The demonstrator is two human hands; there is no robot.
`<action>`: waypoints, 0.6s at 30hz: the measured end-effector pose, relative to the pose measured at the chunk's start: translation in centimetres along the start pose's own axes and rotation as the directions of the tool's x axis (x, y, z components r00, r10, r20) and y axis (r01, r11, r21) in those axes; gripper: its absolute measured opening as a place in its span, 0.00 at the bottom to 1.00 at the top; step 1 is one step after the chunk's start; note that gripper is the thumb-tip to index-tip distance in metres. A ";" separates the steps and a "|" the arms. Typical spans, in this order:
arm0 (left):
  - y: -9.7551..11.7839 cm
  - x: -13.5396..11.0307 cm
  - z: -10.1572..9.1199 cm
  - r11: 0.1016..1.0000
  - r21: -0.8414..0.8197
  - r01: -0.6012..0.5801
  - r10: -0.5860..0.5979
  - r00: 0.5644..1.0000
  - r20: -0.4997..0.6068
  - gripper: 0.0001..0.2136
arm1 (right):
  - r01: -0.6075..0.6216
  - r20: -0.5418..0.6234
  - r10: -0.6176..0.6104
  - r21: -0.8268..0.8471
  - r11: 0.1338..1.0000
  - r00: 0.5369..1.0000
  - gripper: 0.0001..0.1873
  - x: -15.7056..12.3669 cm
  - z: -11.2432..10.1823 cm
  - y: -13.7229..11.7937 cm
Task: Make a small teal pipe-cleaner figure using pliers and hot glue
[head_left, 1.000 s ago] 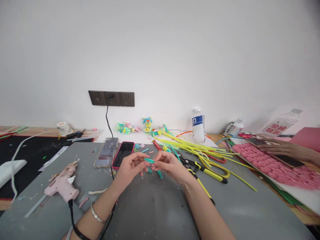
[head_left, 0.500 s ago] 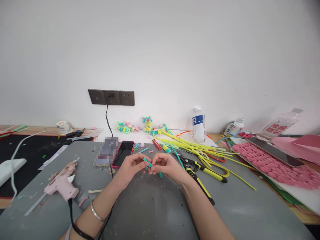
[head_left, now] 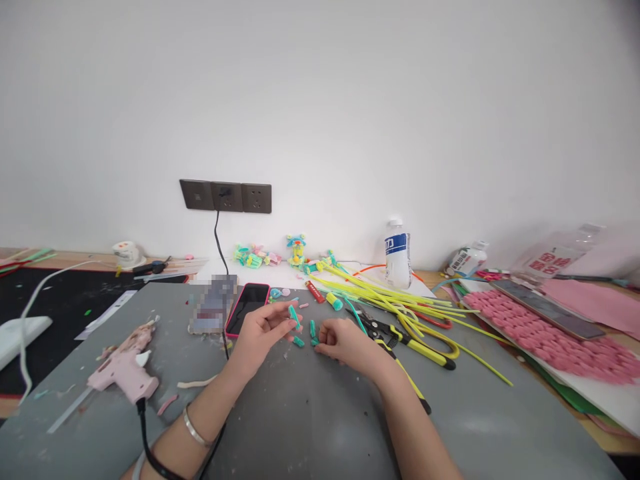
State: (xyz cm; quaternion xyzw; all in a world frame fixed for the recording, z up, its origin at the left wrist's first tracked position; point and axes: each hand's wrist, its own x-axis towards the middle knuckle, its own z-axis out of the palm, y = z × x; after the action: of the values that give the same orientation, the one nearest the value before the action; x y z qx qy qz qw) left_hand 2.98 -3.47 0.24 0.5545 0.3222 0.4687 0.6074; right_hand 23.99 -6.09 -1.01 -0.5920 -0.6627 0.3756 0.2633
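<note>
My left hand [head_left: 270,328] pinches a short teal pipe cleaner piece [head_left: 294,316] between thumb and fingers. Just under those fingertips shows another teal bit [head_left: 299,341]; whether it joins the first I cannot tell. A small gap separates the hands. My right hand [head_left: 340,340] has its fingertips closed on a folded teal pipe cleaner piece [head_left: 313,331], low over the grey mat [head_left: 300,427]. Beyond them lie a yellow roll with a teal end [head_left: 333,301] and a red stick-like piece [head_left: 315,291].
Yellow pipe cleaners [head_left: 410,297] and yellow-black pliers [head_left: 420,347] lie right of my hands. A pink glue gun [head_left: 125,370] with a black cord sits left. Two phones, one pink-edged [head_left: 247,308], lie behind. A white bottle [head_left: 397,257] and small figures [head_left: 296,250] stand by the wall.
My hands were together over the teal pieces. They have parted, the right moving slightly right and down with a folded teal piece, the left keeping a teal piece.
</note>
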 end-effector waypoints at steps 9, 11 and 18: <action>0.4 -0.2 0.6 0.995 0.038 0.089 -0.092 0.992 0.084 0.16 | -0.043 0.143 -0.048 0.573 0.818 0.989 0.16 -0.7 -1.7 -1.3; 0.4 -0.2 0.6 0.993 0.056 0.107 -0.113 0.988 0.108 0.16 | -0.035 0.128 -0.070 0.674 0.738 0.989 0.19 -0.7 -1.5 -1.7; 0.4 -0.1 0.5 0.986 0.061 0.153 -0.158 0.984 0.082 0.15 | -0.046 0.151 -0.093 0.727 0.685 0.984 0.21 -0.1 0.3 -2.1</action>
State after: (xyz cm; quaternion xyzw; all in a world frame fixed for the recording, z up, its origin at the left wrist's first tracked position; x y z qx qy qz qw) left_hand 3.34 -3.81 0.67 0.5636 0.3506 0.3865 0.6403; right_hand 22.58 -6.30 0.51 -0.3948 -0.4870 0.6549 0.4220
